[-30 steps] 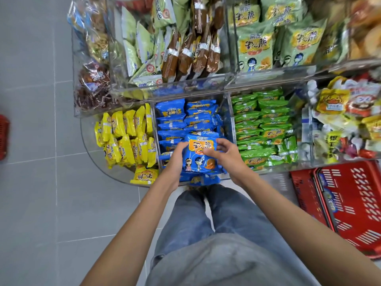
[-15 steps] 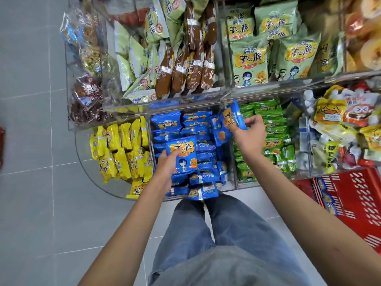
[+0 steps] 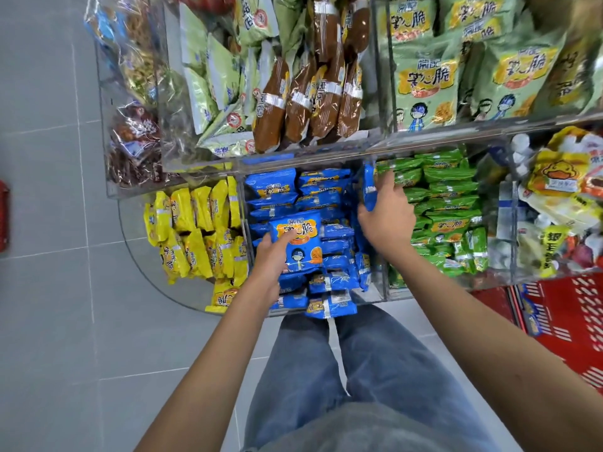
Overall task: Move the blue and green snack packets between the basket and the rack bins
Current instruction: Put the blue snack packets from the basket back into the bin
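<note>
Nearest, beside the person's right leg, the red basket sits on the floor; a strip of something blue shows at its left rim, too little of it in view to say what it is. Up from there, the left hand has stayed put over the past second, fingers curled over the near edge of a face-up blue packet that lies on top of the pile in the blue bin. The right hand is what has changed: half a second ago it held a second blue packet high with its printed face showing. Now it grips that upright blue packet turned edge-on and lower, right against the clear divider on the bin's right side, fingers closed round it. That reads as a packet being slotted down into the gap at the side of the blue stock, so restocking of the blue bin looks to be mid-stroke, not finished. Just past the divider lie the green packets, untouched by either hand, and well to the left the yellow packets. Farthest, on the upper shelf, stand brown packets and large green bags.
</note>
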{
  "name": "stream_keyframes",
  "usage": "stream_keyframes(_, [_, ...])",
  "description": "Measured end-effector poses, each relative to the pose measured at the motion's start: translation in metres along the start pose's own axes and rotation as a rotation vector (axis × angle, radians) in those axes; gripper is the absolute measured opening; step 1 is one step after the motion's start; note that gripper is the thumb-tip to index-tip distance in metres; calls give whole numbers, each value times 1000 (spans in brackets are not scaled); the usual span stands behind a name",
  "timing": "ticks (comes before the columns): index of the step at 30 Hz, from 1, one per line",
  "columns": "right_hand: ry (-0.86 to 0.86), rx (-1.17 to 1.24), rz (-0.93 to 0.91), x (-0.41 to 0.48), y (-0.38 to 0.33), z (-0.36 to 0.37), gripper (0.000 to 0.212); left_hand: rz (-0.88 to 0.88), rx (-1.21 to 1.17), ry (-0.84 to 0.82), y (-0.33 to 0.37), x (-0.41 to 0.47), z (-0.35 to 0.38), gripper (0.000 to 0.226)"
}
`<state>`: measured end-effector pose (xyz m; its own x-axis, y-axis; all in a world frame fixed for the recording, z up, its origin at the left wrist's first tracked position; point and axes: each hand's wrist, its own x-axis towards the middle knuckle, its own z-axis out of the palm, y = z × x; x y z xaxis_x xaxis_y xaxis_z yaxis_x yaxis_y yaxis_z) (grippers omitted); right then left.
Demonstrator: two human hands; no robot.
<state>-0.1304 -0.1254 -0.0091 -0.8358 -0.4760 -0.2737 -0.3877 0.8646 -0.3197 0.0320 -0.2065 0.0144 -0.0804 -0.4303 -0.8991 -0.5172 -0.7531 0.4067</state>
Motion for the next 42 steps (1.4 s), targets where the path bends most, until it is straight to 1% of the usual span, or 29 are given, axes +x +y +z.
stream_keyframes(2, [2,-24,-12,3,1,3,54,-6,7,-6,0,0,-1,12])
stream_keyframes(4, [12,-70,-35,10,-2,8,49,-13,12,-13,0,2,-2,39])
stream_keyframes(6, [5,-153,-62,19,-6,12,52,-4,16,-12,0,4,-4,53])
stream_keyframes(9, [-6,-217,-94,21,-5,18,53,-6,-5,-8,0,5,-5,60])
stream_keyframes(13, [-11,-190,-141,12,1,18,44,-7,11,-14,0,5,-4,70])
stream_keyframes(15, [-6,-138,-144,6,3,11,40,7,16,-39,0,3,-2,71])
stream_keyframes(16, [11,-90,-143,4,5,6,39,17,22,-63,1,2,0,68])
stream_keyframes(18, [49,83,-165,-4,7,-3,36,64,69,-114,7,-2,4,49])
stream_keyframes(19, [12,237,-173,-8,8,-7,35,99,122,-138,11,-4,7,43])
stream_keyframes(20, [-104,430,-154,-11,6,-13,34,132,170,-175,14,-6,9,45])
stream_keyframes(21, [-292,626,-111,-14,3,-20,33,155,215,-231,18,-8,11,47])
stream_keyframes(22, [-497,757,-63,-17,2,-26,33,190,263,-284,21,-7,14,38])
stream_keyframes(23, [-652,803,-48,-19,2,-30,34,224,320,-326,27,-10,17,20])
stream_keyframes(24, [-724,809,-58,-21,3,-32,33,273,372,-364,32,-11,21,13])
stream_keyframes(25, [-712,807,-65,-23,5,-33,31,327,433,-369,39,-14,24,14])
stream_keyframes(26, [-640,804,-49,-24,7,-34,26,396,498,-362,44,-11,28,13])
stream_keyframes(28, [-406,771,42,-23,11,-36,22,614,609,-284,52,-1,34,28])
stream_keyframes(29, [-286,731,92,-21,14,-35,23,732,714,-229,55,5,36,34])
stream_keyframes(31, [-98,596,157,-19,16,-33,26,941,1063,-163,58,25,37,44])
stream_keyframes(32, [-57,525,170,-18,14,-32,26,1012,1245,-157,58,35,37,49])
stream_keyframes(34, [-46,424,164,-19,9,-26,27,1049,1521,-171,57,51,37,57])
stream_keyframes(37, [14,341,165,-19,2,-21,31,1027,1790,-77,49,66,34,67])
stream_keyframes(39, [87,302,178,-15,1,-23,32,999,1830,-13,43,68,32,69])
stream_keyframes(40, [94,290,178,-14,1,-25,31,990,1817,3,41,68,31,69])
stream_keyframes(42, [50,276,163,-11,-3,-25,30,989,1783,20,38,70,29,69])
